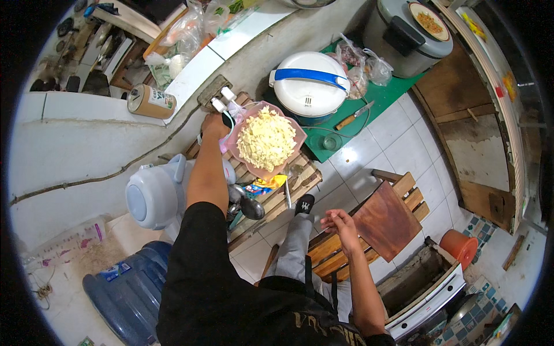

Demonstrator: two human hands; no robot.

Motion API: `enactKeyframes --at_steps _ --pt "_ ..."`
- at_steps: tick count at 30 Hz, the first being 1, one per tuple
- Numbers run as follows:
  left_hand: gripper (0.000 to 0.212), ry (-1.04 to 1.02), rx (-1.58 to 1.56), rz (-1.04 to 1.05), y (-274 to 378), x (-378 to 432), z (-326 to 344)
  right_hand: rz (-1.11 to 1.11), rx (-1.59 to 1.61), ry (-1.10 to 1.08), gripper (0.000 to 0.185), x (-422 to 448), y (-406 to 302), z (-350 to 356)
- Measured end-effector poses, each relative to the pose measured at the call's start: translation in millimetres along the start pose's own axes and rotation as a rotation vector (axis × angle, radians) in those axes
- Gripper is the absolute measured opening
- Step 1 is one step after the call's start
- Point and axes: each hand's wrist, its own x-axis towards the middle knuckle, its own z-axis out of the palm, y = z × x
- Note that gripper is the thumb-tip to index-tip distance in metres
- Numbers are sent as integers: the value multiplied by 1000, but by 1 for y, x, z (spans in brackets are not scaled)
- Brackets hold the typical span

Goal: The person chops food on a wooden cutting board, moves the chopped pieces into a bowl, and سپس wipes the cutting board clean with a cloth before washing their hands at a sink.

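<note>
My left hand (pixel 215 126) reaches to the wall side of a pink bowl (pixel 301 137), beside a small black object and white cables. Its fingers are mostly hidden, so I cannot tell what they hold. Heaped in the bowl is a pale yellow shredded food (pixel 266 138). Two white plugs (pixel 223 99) sit in a worn wall socket (pixel 208 92) just beyond that hand. My right hand (pixel 339 225) hovers with nothing in it, fingers loosely bent, near a brown wooden board (pixel 387 220) on a slatted wooden bench (pixel 329 255).
A white rice cooker with blue handle (pixel 309 84), a knife (pixel 355 116) and a glass (pixel 332 142) occupy the green tabletop (pixel 318 147). Ladles (pixel 252 208) and a yellow packet (pixel 272 184) lie by the bowl. An electric air pot (pixel 151 197) and a water jug (pixel 125 285) stand at left.
</note>
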Motion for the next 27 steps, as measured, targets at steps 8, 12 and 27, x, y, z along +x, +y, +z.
enactKeyframes --at_steps 8,12,27 --pt "61 -48 156 6 8 -9 -19 -2 18 42 21 0 8 -7" --pt "68 -101 -22 -1 -11 2 -7 3 23 63 20 -3 8 -6" --pt "83 93 -368 116 -16 -16 -15 -16 57 96 20 -5 31 -18"
